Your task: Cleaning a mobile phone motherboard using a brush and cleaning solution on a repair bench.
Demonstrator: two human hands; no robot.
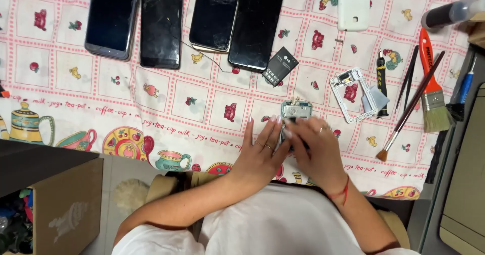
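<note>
While both hands close over the opened phone (296, 114) near the front edge of the tabletop (202, 103), the head view shows the left hand (260, 151) lying flat beside it with fingers stretched and fingertips touching its left side, and the right hand (316, 146) curled over its lower half, fingers bent down onto it; neither hand wraps the phone fully, and whether the right hand pinches a small part is hidden by its own fingers. The exposed circuit board at the phone's top end looks delicate, so a hard press or a slip of a fingernail could, I judge, bend or scratch it. The phone sits close to the front edge, so a push toward the body could tip it into the lap. Loose parts lie near: a black battery (280, 65) toward the middle, a white frame (353, 93) with a grey piece just right of the hands, and a small screwdriver (382, 81) beside it; a sweep of the right forearm could scatter them. Farther right lie thin tools, a slim brush (411, 106) and an orange-handled paintbrush (432, 91). Four dark phones (161, 25) line the far edge, with a white cover (353, 5). The cloth is patterned with teapots and fruit. A cardboard box (65, 204) stands on the floor at the left.
</note>
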